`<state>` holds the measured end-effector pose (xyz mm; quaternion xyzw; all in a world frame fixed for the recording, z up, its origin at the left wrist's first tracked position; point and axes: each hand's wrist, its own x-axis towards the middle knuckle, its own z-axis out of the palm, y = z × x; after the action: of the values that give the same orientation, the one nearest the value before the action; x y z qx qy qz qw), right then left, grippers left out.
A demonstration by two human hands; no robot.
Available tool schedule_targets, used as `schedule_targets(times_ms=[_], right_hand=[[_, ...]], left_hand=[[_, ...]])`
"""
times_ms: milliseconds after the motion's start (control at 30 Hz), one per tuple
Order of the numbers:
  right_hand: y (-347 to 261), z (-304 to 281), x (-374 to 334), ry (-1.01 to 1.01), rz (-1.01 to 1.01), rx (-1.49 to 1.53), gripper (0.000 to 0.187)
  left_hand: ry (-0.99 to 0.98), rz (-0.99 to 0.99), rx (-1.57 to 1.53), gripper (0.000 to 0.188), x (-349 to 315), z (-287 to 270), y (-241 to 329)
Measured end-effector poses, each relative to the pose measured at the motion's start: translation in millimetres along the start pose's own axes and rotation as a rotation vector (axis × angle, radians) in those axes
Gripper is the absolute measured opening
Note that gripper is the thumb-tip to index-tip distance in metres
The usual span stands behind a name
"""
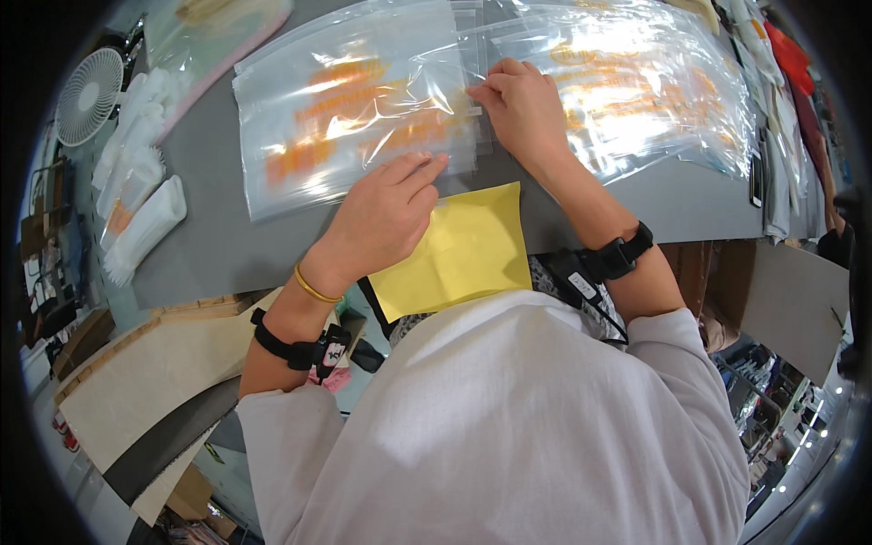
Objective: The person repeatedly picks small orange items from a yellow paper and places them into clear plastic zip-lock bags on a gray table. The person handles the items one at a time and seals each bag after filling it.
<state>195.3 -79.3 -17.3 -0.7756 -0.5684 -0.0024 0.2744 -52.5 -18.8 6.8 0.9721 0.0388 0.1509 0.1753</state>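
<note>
A stack of clear plastic zip bags (272, 136) with orange print lies in front of me on the grey table. My right hand (525, 113) is at the right edge of this stack, its thumb and fingertips pinched together on the plastic. Over the stack's near edge rests my left hand (386, 213), palm down, with a couple of fingers stretched toward the right. A creased yellow sheet (463, 250) lies at the table's front edge, between my forearms, partly behind my left hand. Beside my right hand spreads a second pile of printed clear bags (636, 100).
Rolled white items in plastic (150, 222) lie along the table's left side. Farther left stands a white fan (89, 95). A phone-like dark object (756, 177) sits at the right edge near stacked cloth. A cardboard box (727, 277) is below on the right.
</note>
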Motion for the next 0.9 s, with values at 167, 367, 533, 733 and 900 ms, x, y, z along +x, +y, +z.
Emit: schedule_targets(times_ms=[167,367,533,733,900], right_hand=[[30,-24,-1,0.028,0.060,-0.030,0.021],[152,-103,29,0.003,0.399,-0.376,0.039],[100,-109,10,0.350,-0.090,-0.196,0.022],[-15,-53,-54,0.048,-0.421,0.210,0.024],[-23,-47,-58,-0.085,-0.257,0.447,0.020]], left_hand=[[0.020,-0.017,-0.025,0.006,2,-9,2],[-0.163,-0.482,-0.468,0.012,8,-29,-4],[-0.217,-0.788,-0.835,0.025,26,-24,-8],[-0.260,-0.758,-1.030,0.026,38,-18,-7],[-0.305,-0.711,-1.117,0.029,32,-19,-12]])
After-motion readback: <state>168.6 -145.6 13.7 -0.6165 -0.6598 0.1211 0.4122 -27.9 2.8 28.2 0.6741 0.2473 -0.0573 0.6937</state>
